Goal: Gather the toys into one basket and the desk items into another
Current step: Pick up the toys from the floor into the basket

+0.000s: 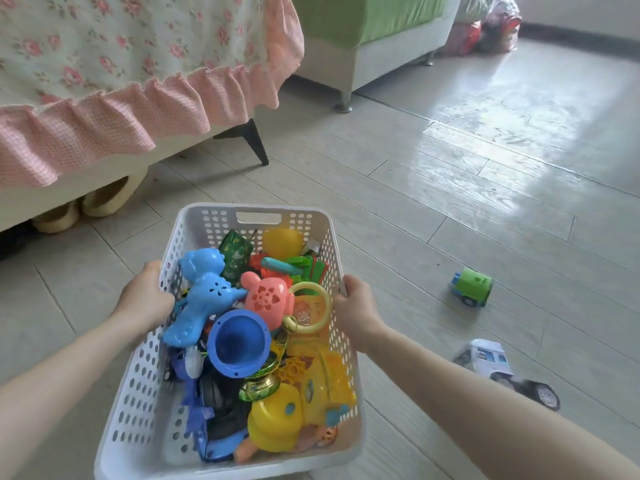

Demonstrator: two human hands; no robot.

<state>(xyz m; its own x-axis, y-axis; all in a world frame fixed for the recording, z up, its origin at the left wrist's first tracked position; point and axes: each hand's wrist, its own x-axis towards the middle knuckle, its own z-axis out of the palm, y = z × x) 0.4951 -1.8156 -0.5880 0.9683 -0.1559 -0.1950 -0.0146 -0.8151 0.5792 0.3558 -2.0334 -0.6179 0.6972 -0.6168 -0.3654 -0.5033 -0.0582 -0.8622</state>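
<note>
A white perforated plastic basket point(207, 221) is held above the floor, full of several colourful toys: a blue animal toy point(202, 292), a pink one point(265, 297), a blue cup point(237, 342), yellow pieces point(277, 422). My left hand point(147, 294) grips the basket's left rim. My right hand point(355, 308) grips its right rim. On the floor to the right lie a green toy truck point(472, 286) and a white toy car point(502, 370), the car partly hidden by my right forearm.
A sofa with a floral cover and pink ruffle point(121, 109) stands at the left on dark legs point(251, 140), slippers point(90, 202) tucked under it. A green and white sofa point(363, 39) is behind. Bags point(491, 29) lie in the far corner. Pale floorboards point(485, 168) stretch right.
</note>
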